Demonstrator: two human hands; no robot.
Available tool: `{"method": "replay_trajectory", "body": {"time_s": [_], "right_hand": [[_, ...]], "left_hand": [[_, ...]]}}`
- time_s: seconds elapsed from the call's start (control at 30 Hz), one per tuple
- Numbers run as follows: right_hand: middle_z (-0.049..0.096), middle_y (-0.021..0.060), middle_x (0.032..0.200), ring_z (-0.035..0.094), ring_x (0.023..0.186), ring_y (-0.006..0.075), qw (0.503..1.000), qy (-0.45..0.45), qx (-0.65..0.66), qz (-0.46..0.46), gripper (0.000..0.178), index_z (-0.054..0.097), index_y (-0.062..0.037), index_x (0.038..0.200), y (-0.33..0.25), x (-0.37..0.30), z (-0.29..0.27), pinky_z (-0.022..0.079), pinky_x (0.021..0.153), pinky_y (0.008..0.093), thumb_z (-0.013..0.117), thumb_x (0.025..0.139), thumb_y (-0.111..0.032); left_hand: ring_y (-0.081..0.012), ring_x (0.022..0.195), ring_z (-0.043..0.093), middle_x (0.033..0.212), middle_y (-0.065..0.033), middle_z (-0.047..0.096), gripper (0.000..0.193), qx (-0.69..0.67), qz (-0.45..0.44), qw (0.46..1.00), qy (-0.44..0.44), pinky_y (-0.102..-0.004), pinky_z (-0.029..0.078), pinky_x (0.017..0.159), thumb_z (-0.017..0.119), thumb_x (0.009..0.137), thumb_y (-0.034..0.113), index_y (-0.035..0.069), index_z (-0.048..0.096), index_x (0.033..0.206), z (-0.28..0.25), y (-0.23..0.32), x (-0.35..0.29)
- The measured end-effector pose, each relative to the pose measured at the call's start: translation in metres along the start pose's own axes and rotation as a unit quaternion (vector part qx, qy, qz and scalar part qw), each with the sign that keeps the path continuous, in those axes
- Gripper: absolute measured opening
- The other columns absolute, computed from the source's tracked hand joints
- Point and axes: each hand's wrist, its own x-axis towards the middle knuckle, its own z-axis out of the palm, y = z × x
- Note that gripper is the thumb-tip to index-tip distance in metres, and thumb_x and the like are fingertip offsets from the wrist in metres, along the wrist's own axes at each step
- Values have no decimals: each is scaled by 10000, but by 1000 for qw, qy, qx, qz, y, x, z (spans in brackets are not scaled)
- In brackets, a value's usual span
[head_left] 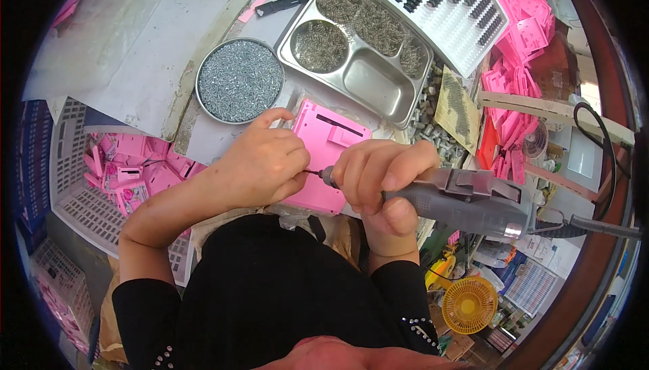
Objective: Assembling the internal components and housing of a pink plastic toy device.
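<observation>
In my right hand (387, 177) is a grey electric screwdriver (466, 204), held nearly level with its bit pointing left. A flat pink plastic casing (318, 198) with a dark slot lies in front of me on the bench. The bit's tip reaches the casing's left part, right by the fingers of my left hand (267, 160). That hand rests over the casing's left edge with fingers curled and one finger stretched toward its far side. What its fingertips pinch, if anything, is hidden.
Beyond my left hand stands a round dish (240, 79) of small silver screws. A steel compartment tray (378, 79) holds springs. Behind it is a white tray (466, 67) with rows of black parts. Pink pieces (524, 39) pile up at right; a basket (74, 198) of them stands left.
</observation>
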Motion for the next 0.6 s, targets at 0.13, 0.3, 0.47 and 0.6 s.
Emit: {"method": "replay_trajectory", "body": {"time_s": [0.13,0.3,0.47,0.6], "right_hand": [[509,-35,573,504,463,146,998,19,-52,4,294,495,-147,1015,3,14,8,417,515,322,733,958,-309],[545,61,713,530,620,171,998,-5,-11,-56,258,500,-69,1045,18,23,-13,468,591,343,725,924,-103],[472,22,638,441,517,132,991,18,-85,-99,197,466,-87,1060,53,55,-37,368,501,308,632,987,-164],[479,31,631,443,513,129,992,29,-87,-89,191,458,-82,1026,60,57,-38,370,477,294,636,979,-133]], "left_hand": [[-238,828,664,824,-52,625,222,13,-7,1000,15,-514,431,1050,780,681,75,73,616,829,-4,-4,-1],[-258,833,636,830,-50,616,216,34,-37,996,76,-474,446,958,798,744,91,70,596,818,-7,-10,-2],[-271,842,614,825,-51,587,246,11,-98,993,65,-426,442,831,801,814,183,81,580,781,-1,-20,-26],[-282,859,627,866,-56,624,226,-39,-126,986,101,-418,440,821,803,812,149,80,588,820,5,-17,-28]]}}
